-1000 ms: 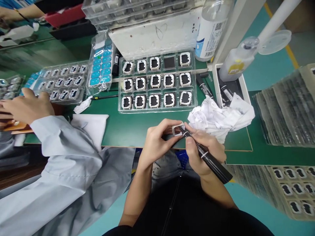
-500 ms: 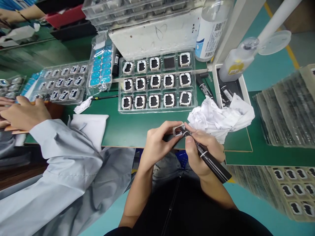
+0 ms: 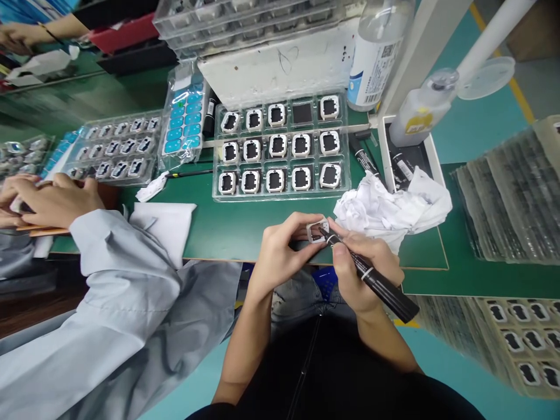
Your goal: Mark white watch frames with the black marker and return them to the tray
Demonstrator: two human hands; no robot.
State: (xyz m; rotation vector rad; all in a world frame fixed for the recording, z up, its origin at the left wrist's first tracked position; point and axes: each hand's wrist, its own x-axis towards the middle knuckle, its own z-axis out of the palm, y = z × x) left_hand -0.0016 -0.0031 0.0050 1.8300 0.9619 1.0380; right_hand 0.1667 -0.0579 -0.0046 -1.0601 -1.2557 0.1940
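Our left hand (image 3: 280, 254) pinches a small white frame (image 3: 317, 231) over the mat's (image 3: 227, 224) near edge; our right hand (image 3: 361, 265) grips a black marker (image 3: 371, 279), tip touching the frame, beside the cloth (image 3: 394, 207).

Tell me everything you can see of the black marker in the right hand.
The black marker is a slim, glossy, plastic-looking barrel with a thin white ring near the middle. It lies tilted, tip up-left, butt down-right past the wrist. The right hand grips it like a pen. Its tip rests on the small white square part that the left hand pinches above the table edge.
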